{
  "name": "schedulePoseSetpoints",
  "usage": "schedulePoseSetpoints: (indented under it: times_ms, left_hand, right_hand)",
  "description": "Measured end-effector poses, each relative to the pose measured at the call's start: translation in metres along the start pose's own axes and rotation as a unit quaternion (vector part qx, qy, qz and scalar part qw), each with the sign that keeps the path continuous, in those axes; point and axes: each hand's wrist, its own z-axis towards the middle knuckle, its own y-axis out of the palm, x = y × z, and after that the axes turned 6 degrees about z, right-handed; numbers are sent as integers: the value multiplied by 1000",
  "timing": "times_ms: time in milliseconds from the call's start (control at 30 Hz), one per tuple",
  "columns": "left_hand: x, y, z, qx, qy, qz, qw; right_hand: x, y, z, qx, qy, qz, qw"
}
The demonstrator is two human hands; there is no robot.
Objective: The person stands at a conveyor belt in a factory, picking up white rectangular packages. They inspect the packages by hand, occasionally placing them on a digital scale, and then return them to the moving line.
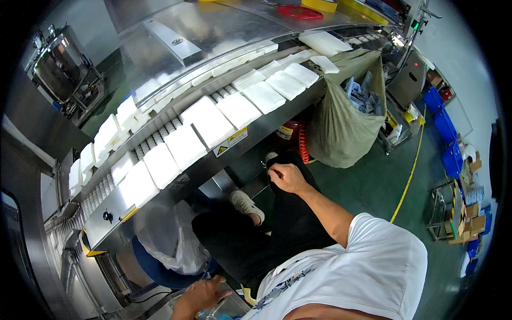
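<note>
We're resting our curled right hand on a knee, nearer the white packs lining, forward-left, the conveyor's near edge; our left hand is lying lower, fingers parted.

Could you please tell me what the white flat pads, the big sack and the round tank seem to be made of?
The white flat pads look matte and soft-edged, perhaps paper or nonwoven cloth. The big sack is probably woven fabric, dull olive, sagging in creases. The round tank looks like polished stainless steel, given its mirror-like, silvery reflections.
</note>
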Motion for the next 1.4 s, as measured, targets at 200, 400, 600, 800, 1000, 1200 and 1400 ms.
schedulePoseSetpoints:
  times_ms: [200, 400, 600, 800, 1000, 1200, 1400]
  left_hand:
    - [-11, 9, 0, 37, 30, 18, 999]
    - [-9, 6, 2, 20, 6, 1, 1000]
    - [-3, -2, 2, -25, -30, 1, 999]
    - [-8, -5, 4, -14, -20, -17, 1000]
    - [-5, -5, 5, -18, -49, -56, 997]
    - [-3, -3, 6, -20, -60, 4, 998]
    - [-7, -9, 5, -27, -52, -39, 998]
  right_hand:
    - [-6, 6, 2, -29, 14, 18, 999]
    - [-5, 0, 0, -29, 2, 26, 999]
    - [0, -2, -3, -21, 18, 26, 999]
    - [2, -10, -6, -44, 59, 125, 989]
    - [-107, -92, 54, -128, -64, 221, 965]
    - [-112, -156, 207, 47, -101, 233, 966]
    - [-73, -169, 352, 44, -31, -54, 997]
